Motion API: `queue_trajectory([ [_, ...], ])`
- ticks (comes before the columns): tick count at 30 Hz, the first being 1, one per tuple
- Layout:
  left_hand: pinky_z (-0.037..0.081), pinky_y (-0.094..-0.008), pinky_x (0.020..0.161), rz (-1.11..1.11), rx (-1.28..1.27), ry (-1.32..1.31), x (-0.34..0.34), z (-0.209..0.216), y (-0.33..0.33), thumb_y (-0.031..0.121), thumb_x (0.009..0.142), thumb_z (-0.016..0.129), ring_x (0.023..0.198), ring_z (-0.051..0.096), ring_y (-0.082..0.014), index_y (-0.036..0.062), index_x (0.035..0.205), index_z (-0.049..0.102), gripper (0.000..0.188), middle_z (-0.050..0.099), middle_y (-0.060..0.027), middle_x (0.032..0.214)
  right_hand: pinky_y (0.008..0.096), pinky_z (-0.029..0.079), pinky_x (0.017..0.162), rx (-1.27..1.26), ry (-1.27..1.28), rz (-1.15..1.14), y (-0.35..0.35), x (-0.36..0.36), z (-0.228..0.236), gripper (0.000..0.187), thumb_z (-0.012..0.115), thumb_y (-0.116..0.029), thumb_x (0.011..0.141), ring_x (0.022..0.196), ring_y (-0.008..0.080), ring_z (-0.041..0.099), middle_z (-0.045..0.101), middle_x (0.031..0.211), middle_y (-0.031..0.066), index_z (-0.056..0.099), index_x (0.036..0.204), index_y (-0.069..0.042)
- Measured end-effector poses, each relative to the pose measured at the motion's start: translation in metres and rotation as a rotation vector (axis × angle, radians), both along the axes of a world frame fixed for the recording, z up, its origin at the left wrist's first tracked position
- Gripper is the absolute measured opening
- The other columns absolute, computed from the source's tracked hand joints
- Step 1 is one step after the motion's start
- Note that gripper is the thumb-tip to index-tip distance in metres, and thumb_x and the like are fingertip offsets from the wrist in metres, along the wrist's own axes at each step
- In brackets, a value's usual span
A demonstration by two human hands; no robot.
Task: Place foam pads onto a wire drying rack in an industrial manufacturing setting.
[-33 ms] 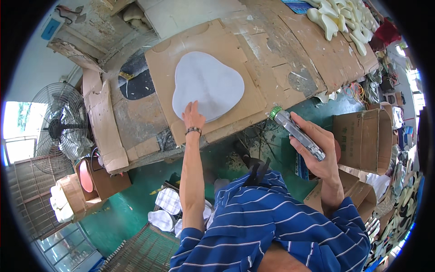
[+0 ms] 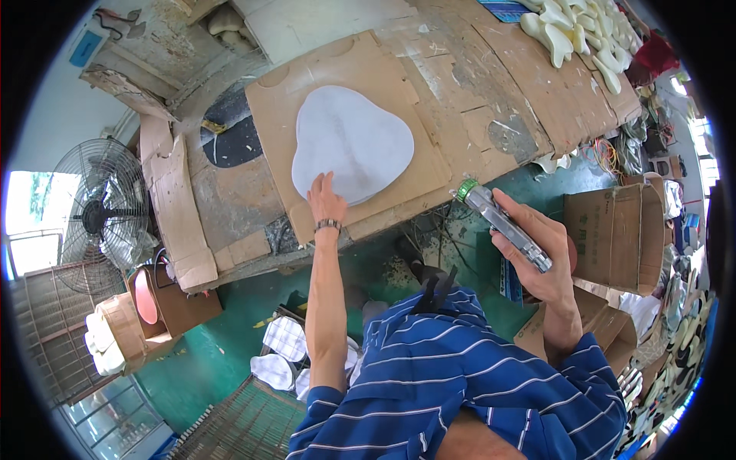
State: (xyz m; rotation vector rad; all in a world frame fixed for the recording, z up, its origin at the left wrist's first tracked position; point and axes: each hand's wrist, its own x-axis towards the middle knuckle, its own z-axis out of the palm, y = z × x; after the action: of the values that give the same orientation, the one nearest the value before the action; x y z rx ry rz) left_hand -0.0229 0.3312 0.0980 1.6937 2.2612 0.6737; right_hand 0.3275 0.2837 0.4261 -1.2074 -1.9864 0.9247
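A white, rounded three-lobed pad point(image 2: 353, 142) lies flat on a brown cardboard sheet point(image 2: 272, 103) on the workbench. A faint grey smudge runs down its middle. At the pad's near left edge, my left hand point(image 2: 327, 201) rests its outstretched fingertips on it, gripping nothing that I can see. My right hand point(image 2: 548, 257) is closed around a grey cylindrical tool with a green ringed end point(image 2: 502, 222), like a torch or nozzle; its exact kind is unclear. The tool is held beyond the bench's near edge, green end toward the bench, apart from the pad.
Cream-coloured curved pieces point(image 2: 563, 34) are heaped at the bench's far right. A large fan point(image 2: 93, 217) stands left, above an open carton point(image 2: 184, 303). Cardboard boxes point(image 2: 613, 238) stand at right. White checked pads point(image 2: 285, 339) lie low, left of my body.
My left hand has shifted very slightly toward me at the pad's edge. The pad and the tool in my right hand stay practically in place.
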Motion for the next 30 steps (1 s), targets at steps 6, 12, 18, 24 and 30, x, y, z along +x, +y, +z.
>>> queue_trajectory([
  [6,0.047,-0.0453,0.099,0.111,0.081,-0.226,0.015,0.001,-0.134,-0.004,0.079,0.055,0.115,0.057,-0.0376,0.0068,0.117,0.066,0.042,0.065,-0.0179,0.120,0.0304,0.051,0.074,-0.055,-0.083,0.087,-0.004,0.013,0.011,0.050,0.072,0.001,0.083,0.081,0.0212,0.067,0.070,0.097,0.0148,0.062,0.132,0.002],
  [12,0.053,-0.0411,0.091,0.313,-0.248,-0.301,0.017,-0.074,-0.283,0.000,0.076,0.057,0.102,0.068,-0.0342,0.0084,0.108,0.073,0.037,0.072,-0.0154,0.107,0.0311,0.051,0.075,-0.061,-0.054,0.054,-0.011,0.018,0.006,0.055,0.074,0.001,0.076,0.080,0.0270,0.067,0.070,0.096,0.0177,0.063,0.129,0.002],
  [18,0.054,-0.0397,0.091,0.578,-0.762,-0.389,0.025,-0.157,-0.405,0.013,0.081,0.059,0.103,0.071,-0.0302,0.0137,0.103,0.078,0.029,0.075,-0.0137,0.105,0.0344,0.052,0.074,-0.098,-0.127,0.252,-0.017,0.020,0.003,0.068,0.073,0.008,0.067,0.084,0.0319,0.069,0.070,0.096,0.0162,0.061,0.133,-0.003],
  [24,0.054,-0.0392,0.092,0.609,-0.767,-0.494,0.022,-0.192,-0.442,0.022,0.085,0.063,0.103,0.071,-0.0296,0.0139,0.107,0.078,0.027,0.075,-0.0148,0.106,0.0307,0.051,0.073,-0.015,-0.044,0.045,-0.014,0.019,0.000,0.061,0.074,0.006,0.075,0.082,0.0284,0.068,0.069,0.098,0.0173,0.061,0.133,-0.002],
  [30,0.054,-0.0354,0.091,0.619,-0.605,-0.517,0.020,-0.182,-0.389,0.012,0.085,0.061,0.100,0.073,-0.0250,0.0099,0.105,0.077,0.026,0.076,-0.0109,0.102,0.0298,0.051,0.073,-0.029,-0.067,0.030,-0.025,0.033,0.003,0.058,0.074,0.004,0.077,0.082,0.0249,0.067,0.069,0.098,0.0168,0.061,0.134,0.000],
])
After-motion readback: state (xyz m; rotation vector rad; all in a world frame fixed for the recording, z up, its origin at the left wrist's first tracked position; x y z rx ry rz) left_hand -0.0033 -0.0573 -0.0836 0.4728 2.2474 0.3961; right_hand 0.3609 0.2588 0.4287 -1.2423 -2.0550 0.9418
